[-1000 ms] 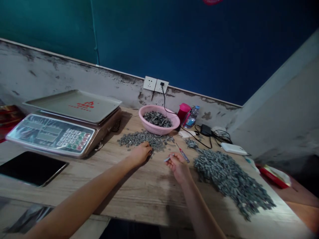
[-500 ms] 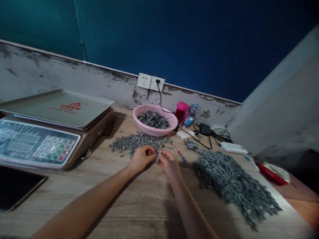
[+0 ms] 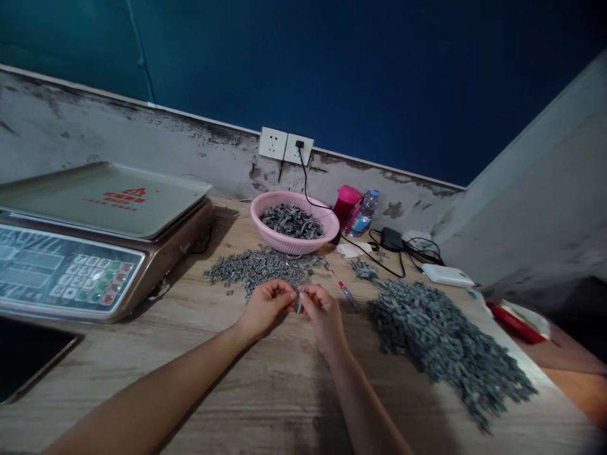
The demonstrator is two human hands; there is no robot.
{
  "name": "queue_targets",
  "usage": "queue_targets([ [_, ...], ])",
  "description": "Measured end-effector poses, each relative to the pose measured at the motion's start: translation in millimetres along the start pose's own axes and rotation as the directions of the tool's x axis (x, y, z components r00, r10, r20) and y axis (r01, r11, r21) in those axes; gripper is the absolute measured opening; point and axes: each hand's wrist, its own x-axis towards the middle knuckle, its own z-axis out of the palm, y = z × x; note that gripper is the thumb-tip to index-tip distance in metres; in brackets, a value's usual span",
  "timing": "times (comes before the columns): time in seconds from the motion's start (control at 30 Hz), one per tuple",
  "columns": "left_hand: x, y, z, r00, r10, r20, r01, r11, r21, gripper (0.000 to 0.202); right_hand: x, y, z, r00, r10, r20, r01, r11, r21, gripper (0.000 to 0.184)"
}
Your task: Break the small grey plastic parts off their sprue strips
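My left hand (image 3: 267, 308) and my right hand (image 3: 322, 314) meet fingertip to fingertip above the wooden table. Between them they pinch a small grey strip (image 3: 299, 307), whose lower end hangs below the fingers; its exact kind is too small to make out. Just behind my hands lies a spread of tiny grey pieces (image 3: 256, 268). A pink plastic basket (image 3: 294, 245) filled with grey strips stands beyond that. Right of my right hand lies a slim tool (image 3: 348, 294) with a red and dark handle. Farther right spreads a large heap of grey strips (image 3: 441, 341).
A weighing scale (image 3: 104, 253) stands at left, with a dark flat panel (image 3: 33, 354) before it. Behind the tool are a pink-lidded cup (image 3: 346, 201), a water bottle (image 3: 365, 215), a black adapter (image 3: 391, 239) with cables and a white box (image 3: 447, 275). A wall closes off the back.
My fingertips have drawn closer together around the strip, which now hangs more upright. The whole view has shifted slightly; the piles and basket look unchanged.
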Motion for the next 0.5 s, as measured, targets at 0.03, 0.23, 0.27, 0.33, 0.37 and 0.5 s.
queue_targets([
  [0.03, -0.8, -0.4, 0.1, 1.0, 0.007, 0.011, -0.007, 1.0, 0.029, 0.027, -0.8, -0.9, 0.0, 1.0, -0.013, -0.014, 0.013, 1.0, -0.027, 0.019],
  [0.23, -3.9, -1.7, 2.5, 0.998, 0.055, 0.002, -0.055, 0.982, 0.181, 0.024, -3.7, -3.0, 1.6, 0.997, -0.05, -0.05, 0.046, 0.996, -0.076, 0.012],
  [0.27, -3.7, -2.2, 2.4, 0.998, 0.065, -0.01, -0.062, 0.983, 0.175, 0.023, -3.8, -2.5, 2.1, 0.997, -0.052, -0.052, 0.048, 0.996, -0.075, 0.012],
  [0.33, -2.8, -3.3, 1.5, 0.997, 0.075, -0.036, -0.069, 0.989, 0.129, 0.025, -4.1, -1.6, 2.9, 0.997, -0.053, -0.047, 0.05, 0.997, -0.059, 0.012],
  [0.37, -2.1, -3.8, 0.8, 0.996, 0.074, -0.049, -0.069, 0.993, 0.097, 0.027, -4.3, -1.3, 3.3, 0.997, -0.052, -0.049, 0.05, 0.998, -0.047, 0.013],
  [0.5, -0.3, -4.9, -1.6, 0.995, 0.058, -0.084, -0.057, 0.998, 0.017, 0.031, -5.1, -2.0, 4.0, 0.999, -0.034, -0.032, 0.033, 0.999, -0.022, 0.015],
])
